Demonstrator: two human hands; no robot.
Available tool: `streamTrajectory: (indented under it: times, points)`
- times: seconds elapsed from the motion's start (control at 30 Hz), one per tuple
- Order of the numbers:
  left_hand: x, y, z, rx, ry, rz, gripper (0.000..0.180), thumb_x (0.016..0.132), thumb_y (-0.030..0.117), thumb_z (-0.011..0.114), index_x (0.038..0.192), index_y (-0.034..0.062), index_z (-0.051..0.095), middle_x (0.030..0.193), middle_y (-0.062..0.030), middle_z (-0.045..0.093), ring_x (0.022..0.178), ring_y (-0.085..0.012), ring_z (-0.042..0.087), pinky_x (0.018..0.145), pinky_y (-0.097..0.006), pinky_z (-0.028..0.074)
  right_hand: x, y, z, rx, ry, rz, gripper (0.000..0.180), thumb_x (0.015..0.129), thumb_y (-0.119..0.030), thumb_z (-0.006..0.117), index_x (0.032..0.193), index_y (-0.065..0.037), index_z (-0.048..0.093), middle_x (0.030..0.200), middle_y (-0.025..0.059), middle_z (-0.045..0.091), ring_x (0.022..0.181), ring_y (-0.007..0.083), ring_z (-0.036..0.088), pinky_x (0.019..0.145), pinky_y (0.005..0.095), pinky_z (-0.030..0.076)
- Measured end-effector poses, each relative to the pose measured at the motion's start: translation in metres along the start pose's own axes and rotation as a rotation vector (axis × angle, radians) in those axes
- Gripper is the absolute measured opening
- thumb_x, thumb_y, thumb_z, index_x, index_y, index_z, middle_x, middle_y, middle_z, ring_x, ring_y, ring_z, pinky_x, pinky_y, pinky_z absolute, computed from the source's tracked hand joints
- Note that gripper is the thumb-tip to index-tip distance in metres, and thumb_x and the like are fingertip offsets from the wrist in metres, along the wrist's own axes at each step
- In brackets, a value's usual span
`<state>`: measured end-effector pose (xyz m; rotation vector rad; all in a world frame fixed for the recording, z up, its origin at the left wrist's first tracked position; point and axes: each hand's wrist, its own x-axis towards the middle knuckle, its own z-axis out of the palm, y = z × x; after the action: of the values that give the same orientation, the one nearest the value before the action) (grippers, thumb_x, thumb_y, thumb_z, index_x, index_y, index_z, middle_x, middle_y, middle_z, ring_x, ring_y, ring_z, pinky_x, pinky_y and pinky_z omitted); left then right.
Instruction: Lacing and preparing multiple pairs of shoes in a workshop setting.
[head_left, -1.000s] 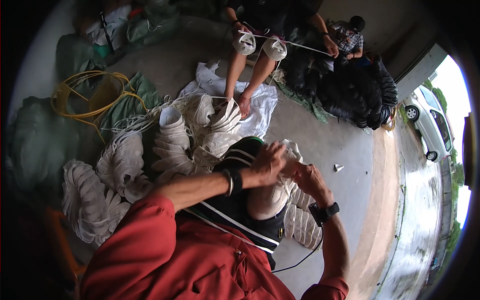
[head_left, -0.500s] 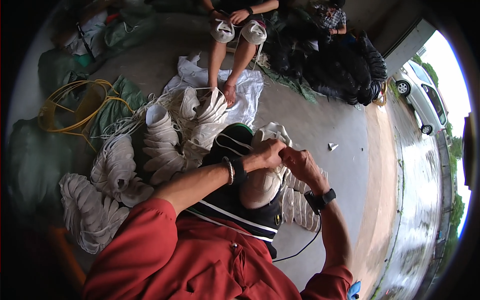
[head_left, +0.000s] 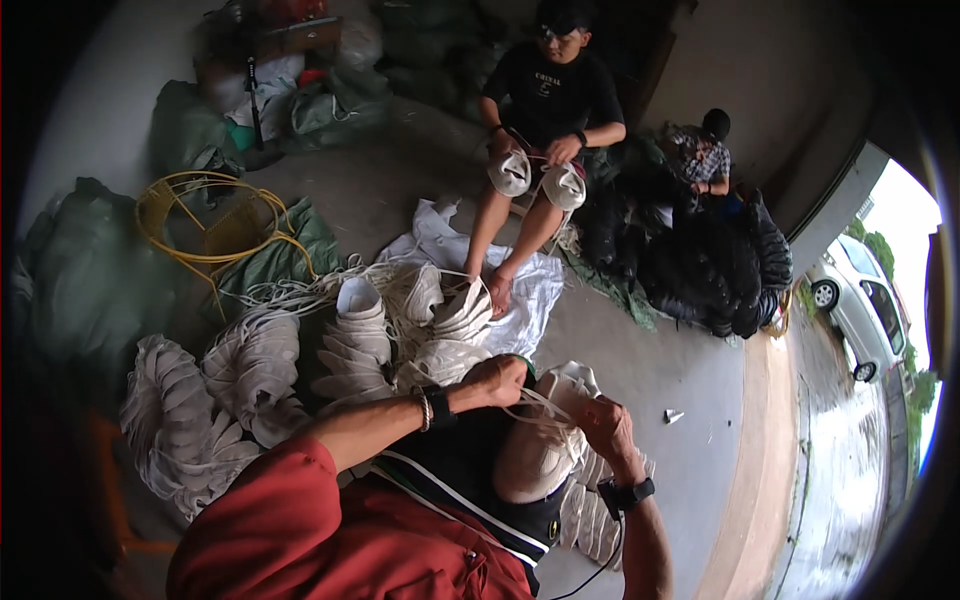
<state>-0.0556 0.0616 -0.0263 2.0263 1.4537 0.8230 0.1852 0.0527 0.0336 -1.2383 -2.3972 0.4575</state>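
Note:
A white lace-up shoe (head_left: 528, 468) rests on my lap, its toe pointing toward me. From its eyelets a white shoelace (head_left: 541, 402) runs out to both sides. My left hand (head_left: 499, 381) is closed around the lace to the left of the shoe's opening. On the right side, my right hand (head_left: 606, 428) is closed too, gripping the other stretch of the lace beside the shoe. Between the hands the lace spans the tongue area. The fingertips of both hands are partly hidden.
Fanned stacks of white shoe pieces (head_left: 180, 430) lie at the left, with loose laces (head_left: 290, 293) behind them. More white pieces (head_left: 592, 515) sit right of my lap. A seated co-worker (head_left: 555, 95) faces me. A yellow chair frame (head_left: 215, 240) and black bundles (head_left: 690, 260) stand farther off.
My hands, together over the shoe before, have drawn apart, the left one leftward and the right one slightly right, stretching the lace between them. The view has tilted up, showing more of the co-worker.

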Motion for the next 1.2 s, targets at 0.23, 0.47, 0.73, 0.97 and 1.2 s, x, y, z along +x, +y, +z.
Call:
streamTrajectory:
  times: [0.23,0.47,0.73,0.97,1.2]
  points:
    - [0.006,0.042,-0.004,-0.311,-0.103,0.075,0.009,0.068,0.008,0.060,0.071,0.0006,0.059,0.063,-0.0127,0.060,0.061,-0.0214,0.060,0.055,-0.033,0.044,0.017,-0.033,0.008,0.509,-0.036,0.180,0.009,0.078,-0.008,0.062,0.081,0.000,0.064,0.069,0.0068,0.064,0.062,0.0098,0.059,0.054,0.0249,0.047]
    - [0.016,0.031,0.015,-0.368,0.004,0.127,0.009,0.073,0.008,0.060,0.075,-0.0007,0.059,0.065,-0.0149,0.061,0.063,-0.0196,0.063,0.057,-0.032,0.046,0.016,-0.020,0.002,0.240,0.098,0.169,0.010,0.072,-0.013,0.060,0.075,-0.005,0.064,0.065,0.0120,0.062,0.057,0.0249,0.061,0.055,0.0322,0.048]
    - [0.009,0.046,0.033,0.060,0.029,0.050,0.009,0.068,0.012,0.057,0.072,0.0042,0.056,0.071,-0.0162,0.061,0.069,-0.0351,0.060,0.062,-0.043,0.047,0.005,-0.009,0.013,-0.282,0.141,-0.014,0.011,0.070,-0.009,0.058,0.080,-0.006,0.061,0.110,0.0127,0.048,0.114,0.0331,0.037,0.089,0.0430,0.034]
    - [0.011,0.047,0.036,0.131,-0.063,0.012,0.010,0.067,0.012,0.057,0.073,0.0039,0.056,0.074,-0.0187,0.061,0.075,-0.0366,0.059,0.065,-0.045,0.047,-0.004,0.009,0.034,-0.290,0.095,-0.001,0.023,0.067,-0.009,0.054,0.089,-0.002,0.060,0.122,0.0207,0.040,0.118,0.0406,0.031,0.091,0.0497,0.030]
    - [0.014,0.040,0.042,0.153,-0.093,0.010,0.014,0.065,0.011,0.057,0.075,0.0005,0.059,0.077,-0.0215,0.061,0.076,-0.0366,0.060,0.068,-0.043,0.049,-0.004,0.000,0.069,-0.096,0.422,0.123,0.008,0.066,-0.003,0.055,0.071,0.003,0.056,0.117,0.0269,0.045,0.116,0.0435,0.035,0.093,0.0483,0.034]
